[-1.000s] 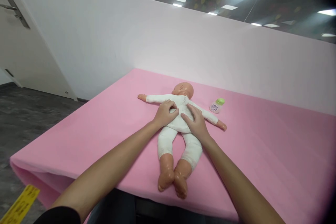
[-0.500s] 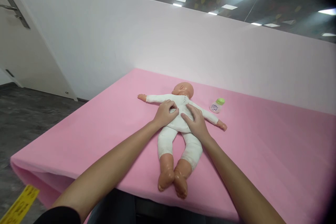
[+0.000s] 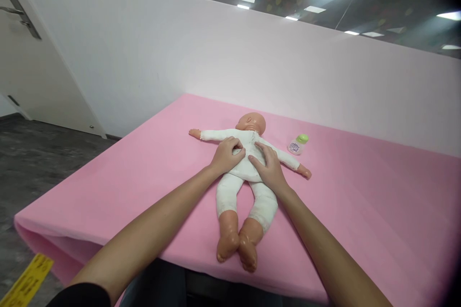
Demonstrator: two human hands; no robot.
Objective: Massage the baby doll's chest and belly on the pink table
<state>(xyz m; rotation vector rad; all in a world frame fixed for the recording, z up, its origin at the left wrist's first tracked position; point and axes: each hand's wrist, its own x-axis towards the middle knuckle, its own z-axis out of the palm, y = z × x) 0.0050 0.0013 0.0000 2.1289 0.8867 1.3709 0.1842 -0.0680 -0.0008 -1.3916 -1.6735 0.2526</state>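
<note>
A baby doll (image 3: 245,170) with a white cloth body and plastic head, hands and feet lies front down on the pink-covered table, arms spread and head turned to the left. On the left side of its back rests my left hand (image 3: 226,154), fingers bent and the thumb apart from them. My right hand (image 3: 270,167) lies against the right side of the back, fingers outstretched and thumb apart. Neither hand grasps anything. A small clear bottle (image 3: 295,147) with a green cap stands beyond the doll's right-hand arm.
Pink cloth (image 3: 144,177) covers the table and hangs over its front edge. A white wall (image 3: 144,48) with glass above borders the far side. At left is a door (image 3: 39,67); a yellow printed strip (image 3: 29,280) shows at the lower left.
</note>
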